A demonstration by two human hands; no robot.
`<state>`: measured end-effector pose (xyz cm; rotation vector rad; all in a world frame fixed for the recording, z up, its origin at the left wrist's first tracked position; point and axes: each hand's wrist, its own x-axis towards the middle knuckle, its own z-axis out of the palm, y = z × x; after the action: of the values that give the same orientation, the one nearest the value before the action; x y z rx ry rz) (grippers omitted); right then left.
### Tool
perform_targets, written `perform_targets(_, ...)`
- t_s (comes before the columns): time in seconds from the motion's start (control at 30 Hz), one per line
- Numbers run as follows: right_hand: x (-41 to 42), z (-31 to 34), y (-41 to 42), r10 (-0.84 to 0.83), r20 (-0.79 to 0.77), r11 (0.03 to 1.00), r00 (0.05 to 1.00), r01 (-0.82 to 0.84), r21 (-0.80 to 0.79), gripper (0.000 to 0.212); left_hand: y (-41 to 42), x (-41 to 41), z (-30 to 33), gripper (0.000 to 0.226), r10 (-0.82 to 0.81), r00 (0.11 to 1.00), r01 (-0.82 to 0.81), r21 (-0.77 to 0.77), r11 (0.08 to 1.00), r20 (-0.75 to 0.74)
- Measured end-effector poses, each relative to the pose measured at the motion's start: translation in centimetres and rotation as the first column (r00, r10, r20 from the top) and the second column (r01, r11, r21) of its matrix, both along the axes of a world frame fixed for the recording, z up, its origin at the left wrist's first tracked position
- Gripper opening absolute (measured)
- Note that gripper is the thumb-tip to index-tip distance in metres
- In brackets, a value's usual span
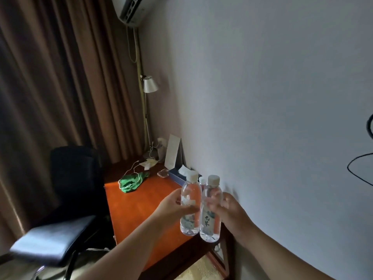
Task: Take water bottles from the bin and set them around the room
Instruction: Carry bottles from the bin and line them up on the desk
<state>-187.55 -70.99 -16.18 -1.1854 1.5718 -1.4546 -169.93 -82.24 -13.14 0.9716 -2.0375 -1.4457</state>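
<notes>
My left hand [175, 207] grips a clear water bottle [190, 221] with a white cap, held upright above the orange-brown desk [133, 207]. My right hand [232, 211] grips a second clear bottle [211, 225] with a printed label, right beside the first so the two touch or nearly touch. The white cap of a third bottle [202, 180] shows between and behind them; whether it stands on the desk or is held I cannot tell. No bin is in view.
On the desk lie a green cloth [133, 181] with a white cable, a tissue box [179, 173], a glass ashtray [162, 173] and a standing card [172, 151]. A black office chair [66, 199] stands to the left, a lamp [149, 84] in the corner, curtains behind.
</notes>
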Motion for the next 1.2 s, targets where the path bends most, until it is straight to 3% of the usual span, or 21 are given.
perform_targets(0.1, -1.4, -1.5, -3.0, -0.047, -0.003, 0.998, 0.999, 0.048, 0.034, 0.034, -3.4, -1.8, -1.4, 0.052, -0.016, 0.999, 0.015, 0.021, 1.0, 0.032)
perform_targets(0.23, -2.3, -3.5, -6.5, -0.111, 0.023, 0.992, 0.994, 0.11, 0.069, 0.03, -8.1, -4.0, -3.6, 0.048, -0.069, 0.995, 0.065, 0.055, 0.996, 0.077)
perform_targets(0.43, -4.3, -5.8, -13.2, -0.219, -0.022, 0.96, 0.976, 0.219, 0.173, 0.047, -17.2, -7.0, -6.6, 0.041, -0.158, 0.979, 0.147, 0.093, 0.985, 0.126)
perform_targets(0.73, -5.4, -10.6, -23.1, -0.452, -0.036, 0.839, 0.891, 0.439, 0.323, 0.044, -30.2, -11.1, -12.0, 0.04, -0.339, 0.872, 0.357, 0.016, 0.934, 0.352)
perform_targets(0.93, -4.8, -14.9, -25.9, -0.601, -0.033, 0.716, 0.798, 0.557, 0.421, 0.041, -33.3, -13.8, -16.9, 0.062, -0.384, 0.81, 0.418, 0.022, 0.908, 0.443)
perform_targets(1.07, -4.8, -17.7, -26.9, -0.623, -0.094, 0.665, 0.777, 0.589, 0.459, 0.065, -33.8, -15.4, -19.3, 0.063, -0.37, 0.825, 0.392, 0.039, 0.919, 0.428)
perform_targets(1.2, -4.9, -19.4, -27.8, -0.663, -0.137, 0.612, 0.736, 0.639, 0.466, 0.065, -34.5, -16.8, -21.0, 0.069, -0.376, 0.825, 0.396, 0.042, 0.917, 0.422)
